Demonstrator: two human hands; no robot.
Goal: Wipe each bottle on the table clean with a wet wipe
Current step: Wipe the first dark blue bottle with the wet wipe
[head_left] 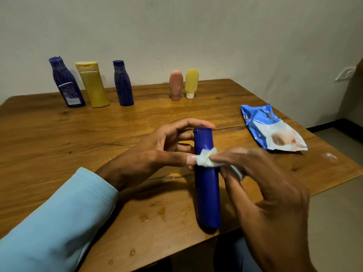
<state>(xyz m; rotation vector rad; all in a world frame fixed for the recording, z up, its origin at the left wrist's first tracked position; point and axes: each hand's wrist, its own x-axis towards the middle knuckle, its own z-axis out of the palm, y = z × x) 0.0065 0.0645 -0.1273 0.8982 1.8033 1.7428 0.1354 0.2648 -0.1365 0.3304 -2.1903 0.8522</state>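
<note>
**Wipe on blue bottle, near table edge**

Right hand [261, 185] pinches crumpled wet wipe [206, 157] against upright smooth blue bottle [207, 185]. Left hand [157, 152] grips bottle, thumb at its side and a fingertip on its cap. Wooden table [49, 138]: bare room left. Wipes pack [273, 130] far right, lettering unreadable.

A brown wooden table [49, 134] holds everything. Far past the fingers stand two purple bottles [66, 83] [122, 83], a tall yellow bottle [92, 84], a pink tube [176, 85] and a small yellow tube [191, 83]. A blue wipes pack [271, 128] lies beyond the right fingers. Wet drops [144, 216] sit under them.
</note>
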